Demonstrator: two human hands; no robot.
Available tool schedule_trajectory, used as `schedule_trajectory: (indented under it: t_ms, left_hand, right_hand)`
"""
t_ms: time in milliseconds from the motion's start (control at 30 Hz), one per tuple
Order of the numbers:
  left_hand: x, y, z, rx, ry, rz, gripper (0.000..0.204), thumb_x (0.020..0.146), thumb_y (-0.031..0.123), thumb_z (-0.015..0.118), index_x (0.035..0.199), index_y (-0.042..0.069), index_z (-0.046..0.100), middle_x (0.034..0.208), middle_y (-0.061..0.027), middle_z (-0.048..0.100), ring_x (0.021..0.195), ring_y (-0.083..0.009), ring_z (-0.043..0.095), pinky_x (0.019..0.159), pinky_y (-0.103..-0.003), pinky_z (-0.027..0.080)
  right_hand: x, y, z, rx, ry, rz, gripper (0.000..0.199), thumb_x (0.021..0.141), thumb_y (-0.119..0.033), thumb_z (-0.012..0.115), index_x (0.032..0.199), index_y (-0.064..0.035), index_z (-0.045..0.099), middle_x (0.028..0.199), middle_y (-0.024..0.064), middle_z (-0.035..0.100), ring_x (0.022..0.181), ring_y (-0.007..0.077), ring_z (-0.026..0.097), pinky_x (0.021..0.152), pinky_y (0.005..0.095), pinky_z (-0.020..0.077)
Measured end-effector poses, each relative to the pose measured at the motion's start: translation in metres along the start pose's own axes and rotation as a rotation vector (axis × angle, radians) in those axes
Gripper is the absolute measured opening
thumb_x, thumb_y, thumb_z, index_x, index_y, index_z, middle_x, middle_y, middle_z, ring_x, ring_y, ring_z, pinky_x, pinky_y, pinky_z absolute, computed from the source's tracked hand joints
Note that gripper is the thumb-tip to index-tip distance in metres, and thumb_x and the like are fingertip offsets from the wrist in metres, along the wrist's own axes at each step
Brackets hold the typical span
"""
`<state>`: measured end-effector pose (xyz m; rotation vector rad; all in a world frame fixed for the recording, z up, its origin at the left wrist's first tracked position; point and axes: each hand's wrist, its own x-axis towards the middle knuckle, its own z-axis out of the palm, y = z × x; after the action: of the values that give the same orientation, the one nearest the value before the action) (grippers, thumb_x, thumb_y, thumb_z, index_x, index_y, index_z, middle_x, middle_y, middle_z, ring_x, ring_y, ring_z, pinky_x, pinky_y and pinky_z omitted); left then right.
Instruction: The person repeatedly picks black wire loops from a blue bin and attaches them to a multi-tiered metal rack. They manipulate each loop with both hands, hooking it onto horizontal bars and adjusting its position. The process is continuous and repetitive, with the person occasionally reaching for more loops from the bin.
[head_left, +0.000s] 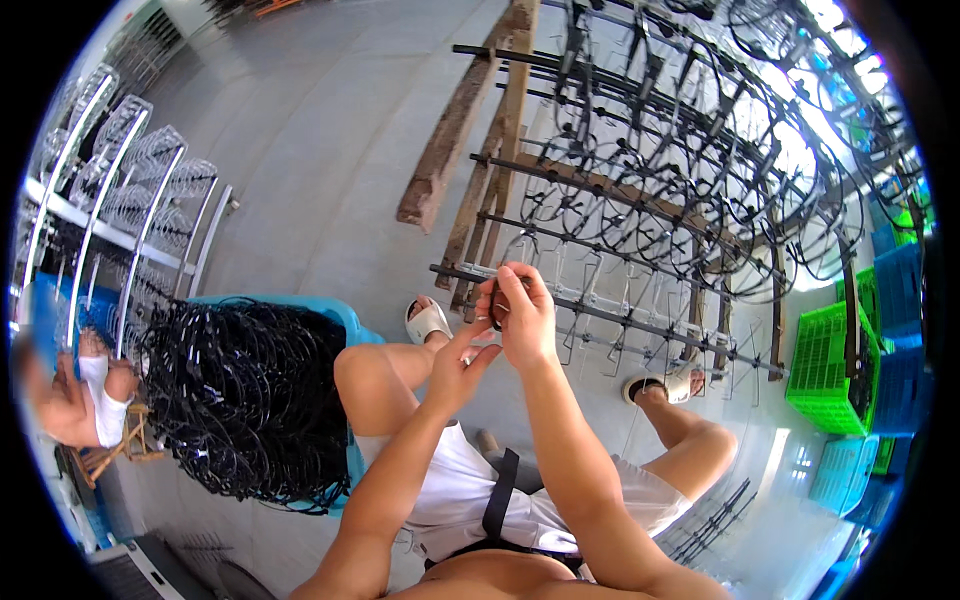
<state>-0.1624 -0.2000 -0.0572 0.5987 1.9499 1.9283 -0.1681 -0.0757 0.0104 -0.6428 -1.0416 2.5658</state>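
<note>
In front of my knees my right hand (pixel 525 318) pinches a small dark, curved piece (pixel 499 306) between thumb and fingers; its exact kind is too small to tell. Close beside and just below it is my left hand (pixel 462 368), its fingers bent toward the thumb near the same piece. Whether anything lies in the left fingers is hidden. Just beyond both hands a black rod (pixel 590 310) with wire hooks runs from left to right. To my left a blue bin (pixel 345 318) is heaped with a tangle of thin black loops (pixel 245 400).
A wooden rack (pixel 510 110) carries several rods with black looped parts (pixel 650 130) hanging. Green crates (pixel 825 365) and blue crates (pixel 845 475) stand right. White metal racks (pixel 100 190) stand left, near a seated person (pixel 80 395). Dark rods (pixel 715 525) lie on the floor.
</note>
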Motion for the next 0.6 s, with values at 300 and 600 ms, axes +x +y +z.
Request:
schedule_trajectory:
  t_ms: [300, 600]
  left_hand:
    - [-0.001, -0.029, 0.018, -0.396, 0.084, -0.206, 0.026, 0.090, 0.017, 0.063, 0.110, 0.000, 0.062, 0.100, -0.0045, 0.066, 0.090, -0.0088, 0.059, 0.077, -0.021, 0.047]
    - [0.006, -0.002, 0.027, -0.103, 0.134, -0.043, 0.022, 0.090, 0.026, 0.059, 0.093, 0.004, 0.062, 0.081, -0.0056, 0.060, 0.075, -0.0183, 0.055, 0.068, -0.031, 0.045]
  right_hand:
    - [-0.009, -0.005, 0.003, -0.295, -0.002, -0.090, 0.014, 0.092, -0.014, 0.057, 0.097, -0.0007, 0.056, 0.079, 0.0084, 0.061, 0.065, 0.0157, 0.060, 0.057, 0.0276, 0.0495]
    - [-0.008, -0.003, 0.002, -0.290, 0.045, -0.090, 0.014, 0.091, -0.017, 0.057, 0.096, -0.0042, 0.053, 0.075, 0.0084, 0.059, 0.062, 0.0168, 0.057, 0.056, 0.0302, 0.0482]
